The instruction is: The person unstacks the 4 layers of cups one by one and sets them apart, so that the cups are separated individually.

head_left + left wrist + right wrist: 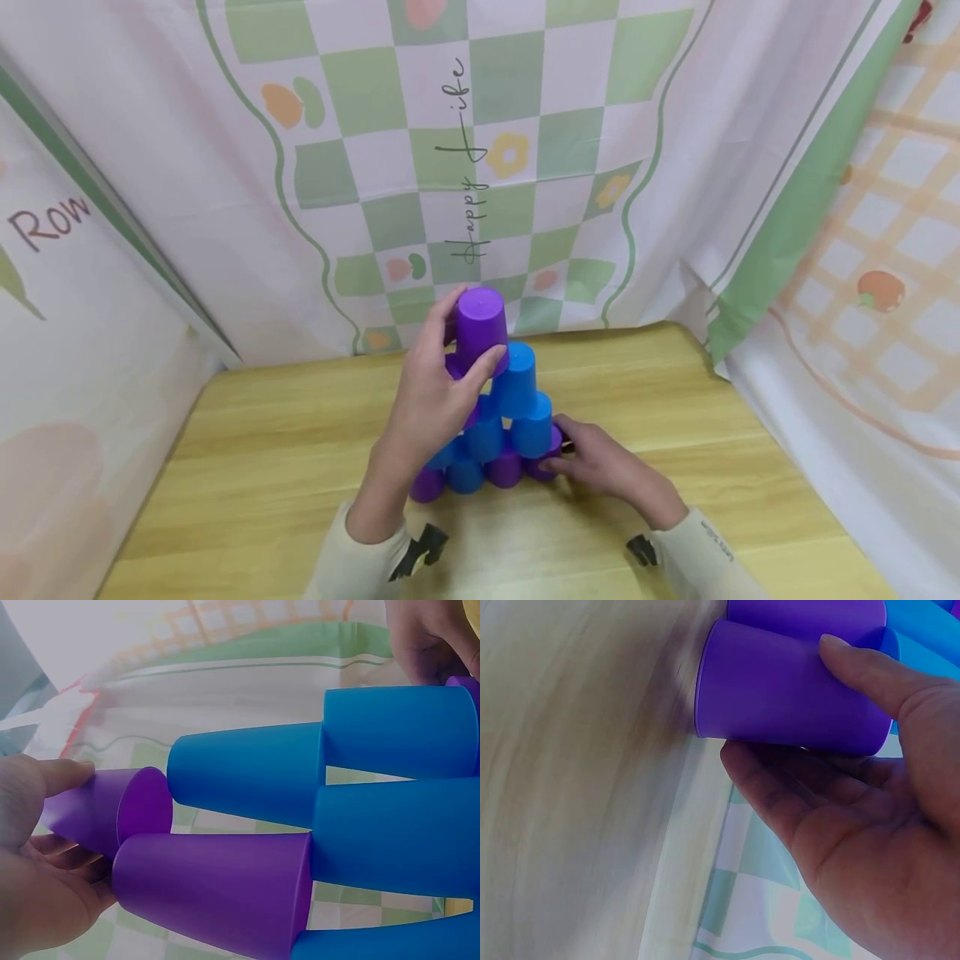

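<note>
Fingers (L) (441, 317) hold upside-dn purple cup (480, 322), tapered w/ plain sides.

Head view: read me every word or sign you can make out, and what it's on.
"Happy Life": checked back cloth, running sideways.
"Row": left cloth.
Lettering on the right sleeve: too small to read.
Red mark, top right cloth: cut off, unreadable.
</note>
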### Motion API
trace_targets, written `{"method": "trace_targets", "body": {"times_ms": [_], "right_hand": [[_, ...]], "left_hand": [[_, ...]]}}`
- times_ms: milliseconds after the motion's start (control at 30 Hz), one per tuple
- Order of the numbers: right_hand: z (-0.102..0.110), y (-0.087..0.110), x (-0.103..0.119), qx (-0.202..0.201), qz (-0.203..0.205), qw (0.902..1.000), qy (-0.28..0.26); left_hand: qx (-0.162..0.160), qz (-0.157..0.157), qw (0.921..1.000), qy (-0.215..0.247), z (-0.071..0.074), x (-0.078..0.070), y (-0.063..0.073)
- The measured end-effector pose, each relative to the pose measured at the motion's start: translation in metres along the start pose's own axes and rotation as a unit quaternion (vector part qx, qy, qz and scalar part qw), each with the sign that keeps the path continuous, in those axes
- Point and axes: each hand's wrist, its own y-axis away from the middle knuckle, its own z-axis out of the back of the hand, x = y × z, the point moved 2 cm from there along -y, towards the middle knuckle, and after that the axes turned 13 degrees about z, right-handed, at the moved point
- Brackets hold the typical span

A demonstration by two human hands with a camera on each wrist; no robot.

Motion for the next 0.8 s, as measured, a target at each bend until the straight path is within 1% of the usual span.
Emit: {"method": "trace_targets", "body": {"times_ms": [433, 667, 800], "right_hand": [[0.001, -0.001, 0.000, -0.001, 0.012, 0.9999, 0.006], [0.001, -0.001, 0.002, 0.003, 0.012, 0.9999, 0.006], [0.001, 0.001, 0.003, 0.005, 0.006, 0.9999, 0.006]], "left_hand": [[-0.011, -0.035, 0.9993, 0.007, 0.009, -0.009, 0.010], [-0.036, -0.033, 0.9988, 0.001, 0.019, -0.008, 0.018], [-0.051, -0.032, 0.9982, 0.006, 0.026, -0.005, 0.023]]}}
